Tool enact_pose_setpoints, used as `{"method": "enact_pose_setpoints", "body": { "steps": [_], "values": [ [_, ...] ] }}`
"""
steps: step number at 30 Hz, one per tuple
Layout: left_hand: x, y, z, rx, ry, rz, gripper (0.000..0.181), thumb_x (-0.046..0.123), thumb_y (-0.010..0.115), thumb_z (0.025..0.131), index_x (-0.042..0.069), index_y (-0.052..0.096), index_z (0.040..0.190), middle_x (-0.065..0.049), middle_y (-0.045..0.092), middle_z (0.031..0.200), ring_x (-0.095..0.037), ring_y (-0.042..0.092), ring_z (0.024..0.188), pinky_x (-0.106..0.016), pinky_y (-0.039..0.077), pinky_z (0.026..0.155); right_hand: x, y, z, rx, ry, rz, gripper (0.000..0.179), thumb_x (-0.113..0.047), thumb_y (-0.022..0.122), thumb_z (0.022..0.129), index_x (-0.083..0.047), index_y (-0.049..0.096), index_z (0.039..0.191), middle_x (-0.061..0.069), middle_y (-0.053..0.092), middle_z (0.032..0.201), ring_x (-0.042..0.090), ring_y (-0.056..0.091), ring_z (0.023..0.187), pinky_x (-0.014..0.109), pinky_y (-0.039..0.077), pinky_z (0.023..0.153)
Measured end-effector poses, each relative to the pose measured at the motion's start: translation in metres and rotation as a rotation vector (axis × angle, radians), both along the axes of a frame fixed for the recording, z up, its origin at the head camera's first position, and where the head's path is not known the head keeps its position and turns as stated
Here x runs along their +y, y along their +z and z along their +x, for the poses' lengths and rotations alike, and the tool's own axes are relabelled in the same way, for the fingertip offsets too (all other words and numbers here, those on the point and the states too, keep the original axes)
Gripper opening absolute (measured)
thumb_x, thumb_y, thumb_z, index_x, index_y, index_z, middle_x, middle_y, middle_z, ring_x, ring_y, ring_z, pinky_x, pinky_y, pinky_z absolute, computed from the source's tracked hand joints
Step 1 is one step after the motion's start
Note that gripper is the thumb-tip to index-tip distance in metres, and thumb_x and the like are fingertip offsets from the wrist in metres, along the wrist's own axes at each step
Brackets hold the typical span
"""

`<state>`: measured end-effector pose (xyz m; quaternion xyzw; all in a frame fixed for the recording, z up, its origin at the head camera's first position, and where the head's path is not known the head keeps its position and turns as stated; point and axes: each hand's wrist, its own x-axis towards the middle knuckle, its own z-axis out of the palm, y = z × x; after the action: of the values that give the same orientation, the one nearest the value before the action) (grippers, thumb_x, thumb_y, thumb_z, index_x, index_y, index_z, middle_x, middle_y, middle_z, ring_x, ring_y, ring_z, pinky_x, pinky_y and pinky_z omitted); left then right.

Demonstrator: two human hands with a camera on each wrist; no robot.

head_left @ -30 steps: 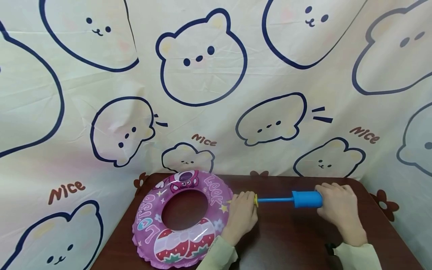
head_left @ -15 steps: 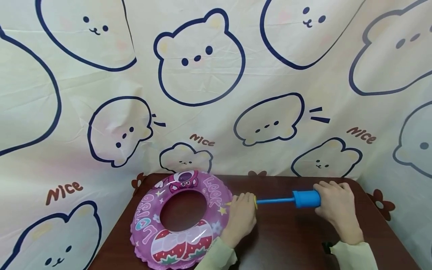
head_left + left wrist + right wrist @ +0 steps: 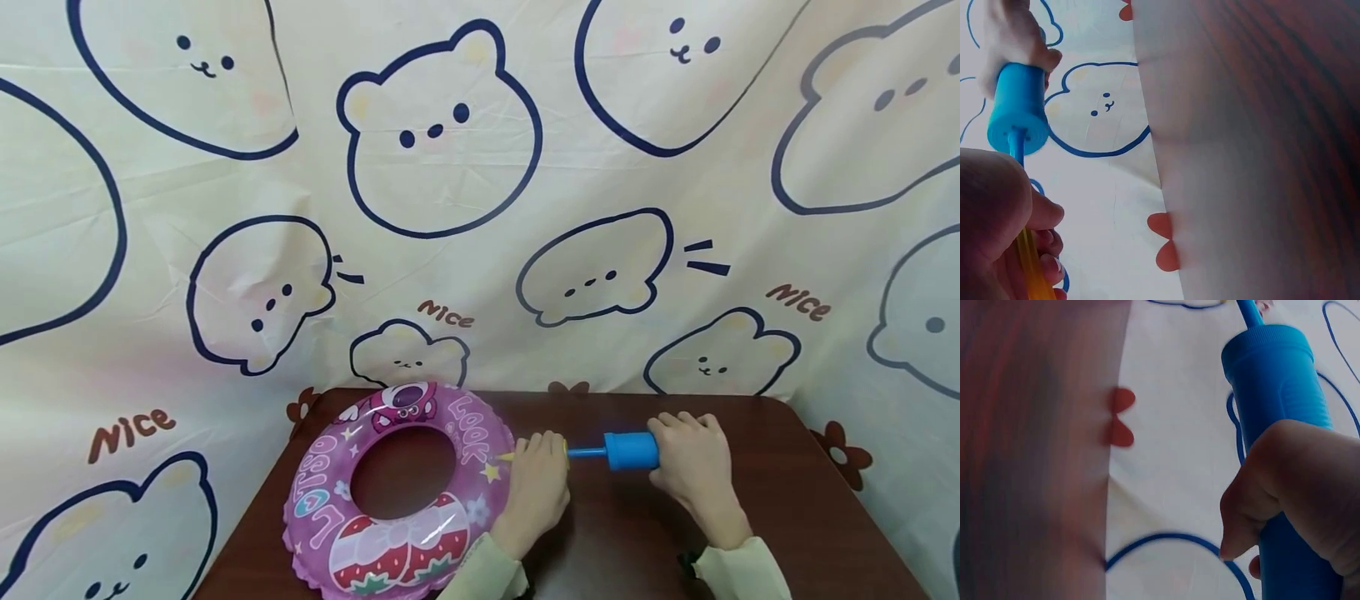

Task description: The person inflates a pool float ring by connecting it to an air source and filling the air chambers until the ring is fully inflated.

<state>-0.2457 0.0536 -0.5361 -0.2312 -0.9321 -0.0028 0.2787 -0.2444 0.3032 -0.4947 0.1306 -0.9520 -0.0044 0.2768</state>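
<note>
A pink inflatable swim ring (image 3: 322,467) with strawberry and bear prints lies at the left of the table in the head view. Beside its right edge my left hand (image 3: 534,492) grips the yellow nozzle end of a blue hand pump (image 3: 632,451). The yellow tip (image 3: 506,457) pokes out past the fingers over the ring; whether it sits in a valve cannot be seen. My right hand (image 3: 697,471) is wrapped round the pump's blue barrel (image 3: 1275,378), as the right wrist view shows. A short length of blue rod (image 3: 1017,147) shows between the two hands.
The dark brown wooden table (image 3: 622,542) reaches back to a pale curtain (image 3: 450,275) printed with bear outlines. More of this cloth hangs at the left and right sides.
My right hand has slid the pump barrel left toward my left hand, so less of the rod shows. The left hand and the ring keep nearly the same place.
</note>
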Motion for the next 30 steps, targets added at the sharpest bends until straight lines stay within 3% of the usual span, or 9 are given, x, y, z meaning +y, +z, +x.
{"method": "enact_pose_setpoints", "body": {
  "steps": [10, 16, 21, 25, 30],
  "values": [
    [0.004, -0.001, 0.000, 0.035, 0.021, -0.073, 0.045, 0.034, 0.086, 0.078, 0.012, 0.062, 0.110, 0.001, 0.063, 0.094, -0.018, 0.060, 0.087, -0.033, 0.047, 0.078, -0.036, -0.010, 0.002, 0.012, -0.007, -0.016, 0.055, -0.028, 0.096, 0.052, -0.007, 0.077, 0.099, 0.009, 0.076, 0.091, 0.032, 0.069, 0.084, 0.056, 0.053, 0.081],
    [0.005, -0.001, 0.002, 0.017, 0.005, -0.042, 0.047, 0.035, 0.086, 0.080, 0.012, 0.063, 0.113, 0.000, 0.067, 0.096, -0.018, 0.061, 0.088, -0.032, 0.049, 0.079, -0.043, -0.018, 0.001, 0.029, 0.005, -0.009, 0.056, -0.030, 0.096, 0.053, -0.008, 0.078, 0.101, 0.009, 0.078, 0.095, 0.032, 0.070, 0.085, 0.055, 0.054, 0.080],
    [0.001, -0.001, -0.001, -0.017, -0.033, 0.039, 0.034, 0.025, 0.083, 0.084, 0.015, 0.062, 0.108, 0.003, 0.066, 0.092, -0.016, 0.061, 0.087, -0.029, 0.045, 0.076, -0.022, -0.012, 0.002, -0.014, 0.018, -0.036, 0.058, -0.027, 0.096, 0.056, -0.008, 0.078, 0.108, 0.010, 0.079, 0.102, 0.035, 0.070, 0.093, 0.055, 0.052, 0.084],
    [-0.002, 0.002, -0.005, -0.067, -0.053, 0.085, 0.026, 0.021, 0.080, 0.088, 0.017, 0.061, 0.106, 0.005, 0.066, 0.091, -0.015, 0.062, 0.086, -0.027, 0.044, 0.074, 0.006, -0.004, 0.000, 0.009, 0.028, -0.051, 0.051, -0.018, 0.093, 0.054, -0.008, 0.078, 0.102, 0.010, 0.078, 0.096, 0.035, 0.070, 0.089, 0.056, 0.053, 0.081],
    [-0.008, 0.004, -0.008, -0.085, -0.027, 0.099, 0.028, 0.022, 0.082, 0.087, 0.017, 0.061, 0.105, 0.005, 0.065, 0.090, -0.016, 0.062, 0.086, -0.028, 0.045, 0.075, 0.035, 0.002, -0.001, 0.025, 0.021, -0.061, 0.045, -0.012, 0.090, 0.052, -0.009, 0.075, 0.094, 0.010, 0.075, 0.088, 0.035, 0.066, 0.082, 0.058, 0.051, 0.077]
  ]
}}
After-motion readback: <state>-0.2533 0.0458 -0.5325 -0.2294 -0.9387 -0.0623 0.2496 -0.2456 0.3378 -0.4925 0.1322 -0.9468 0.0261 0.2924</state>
